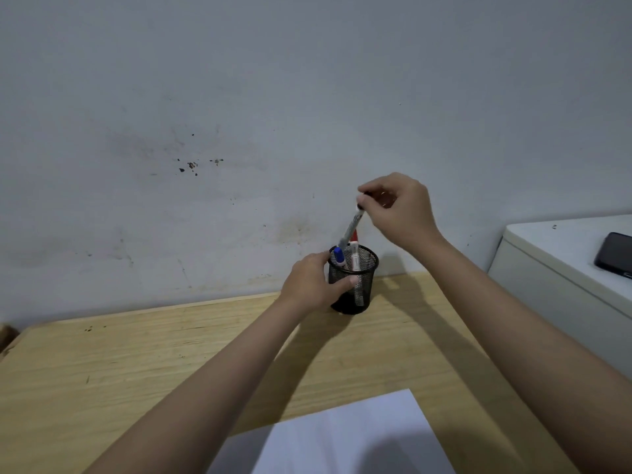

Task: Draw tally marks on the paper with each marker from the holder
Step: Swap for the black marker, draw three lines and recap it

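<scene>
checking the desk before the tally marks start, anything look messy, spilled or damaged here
Nothing spilled or knocked over. The holder stands upright on the desk and the paper lies flat. Only the wall looks off: dark specks and smudges left of the hands.

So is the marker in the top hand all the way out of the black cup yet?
Not quite. The right hand pinches the marker by its top, but its lower end sits at the holder rim.
</scene>
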`<state>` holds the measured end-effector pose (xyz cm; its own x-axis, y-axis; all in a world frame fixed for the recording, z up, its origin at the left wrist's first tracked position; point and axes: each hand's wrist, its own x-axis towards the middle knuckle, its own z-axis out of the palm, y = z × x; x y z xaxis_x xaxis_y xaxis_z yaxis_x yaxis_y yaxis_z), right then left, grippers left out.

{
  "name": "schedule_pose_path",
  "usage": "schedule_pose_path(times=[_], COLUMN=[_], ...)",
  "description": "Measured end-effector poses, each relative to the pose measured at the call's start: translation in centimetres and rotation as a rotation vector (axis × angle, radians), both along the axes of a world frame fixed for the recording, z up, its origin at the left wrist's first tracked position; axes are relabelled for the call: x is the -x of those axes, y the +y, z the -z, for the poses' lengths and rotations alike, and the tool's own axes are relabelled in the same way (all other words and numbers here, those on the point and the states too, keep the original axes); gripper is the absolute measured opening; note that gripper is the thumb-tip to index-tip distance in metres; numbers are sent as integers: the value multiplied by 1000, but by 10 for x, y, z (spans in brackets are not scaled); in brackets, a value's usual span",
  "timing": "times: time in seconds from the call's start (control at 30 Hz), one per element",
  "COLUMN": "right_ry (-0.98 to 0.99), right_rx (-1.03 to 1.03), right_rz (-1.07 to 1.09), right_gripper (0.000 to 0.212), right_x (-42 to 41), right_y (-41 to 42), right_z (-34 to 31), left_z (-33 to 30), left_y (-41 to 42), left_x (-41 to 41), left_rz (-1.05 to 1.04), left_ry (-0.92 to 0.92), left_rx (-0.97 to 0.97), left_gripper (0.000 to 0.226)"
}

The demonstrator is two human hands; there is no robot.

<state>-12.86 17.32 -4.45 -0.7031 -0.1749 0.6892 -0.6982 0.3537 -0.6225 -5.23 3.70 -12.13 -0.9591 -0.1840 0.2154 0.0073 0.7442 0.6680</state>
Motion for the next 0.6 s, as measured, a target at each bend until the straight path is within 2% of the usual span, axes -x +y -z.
schedule_pose_path(times=[0.1, 0.17, 0.27, 0.4, 0.53, 0.6], right_ry=[152, 137, -62, -369, -529, -551], right_rx=[152, 278, 501, 688, 764, 721], right_rz=[52, 54, 2, -94, -182, -235], right_gripper=[7, 5, 8, 9, 9, 9], right_x=[-36, -66, -110, -160, -196, -212], right_y=[15, 21, 20, 5, -7, -11], right_z=[-10, -6, 15, 51, 70, 75], left_z=[-1, -5, -15, -25, -27, -26], left_y=[3, 7, 16, 27, 27, 23], left_x=[-23, -46, -84, -125, -153, -166], left_rz=[-66, -121, -74, 13, -56, -102], left_ry=[40, 210, 414, 420, 422, 440], left_rx=[-148, -353, -653, -940, -1010, -998], left_gripper=[67, 46, 13, 14, 20, 15])
